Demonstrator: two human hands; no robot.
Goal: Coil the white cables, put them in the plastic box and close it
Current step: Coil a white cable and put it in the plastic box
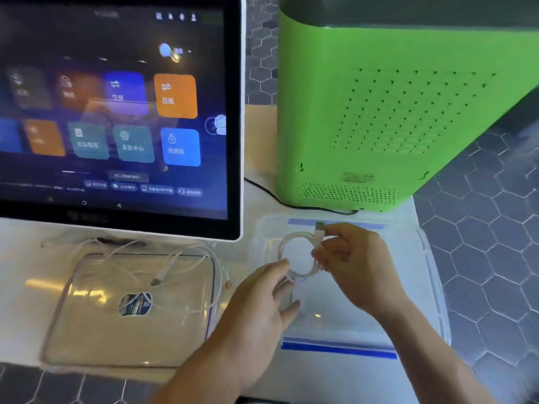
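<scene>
A coiled white cable hangs as a small loop over the open clear plastic box with blue clips. My right hand pinches the coil's right side, its USB plug sticking up above the fingers. My left hand holds the coil's lower left side. More loose white cables lie tangled over the clear lid, which rests flat to the left of the box.
A touchscreen monitor stands at the back left, its base just behind the lid. A green perforated machine stands behind the box, with a black cord along its foot. The white counter ends near the box's right side, over a hexagon-tiled floor.
</scene>
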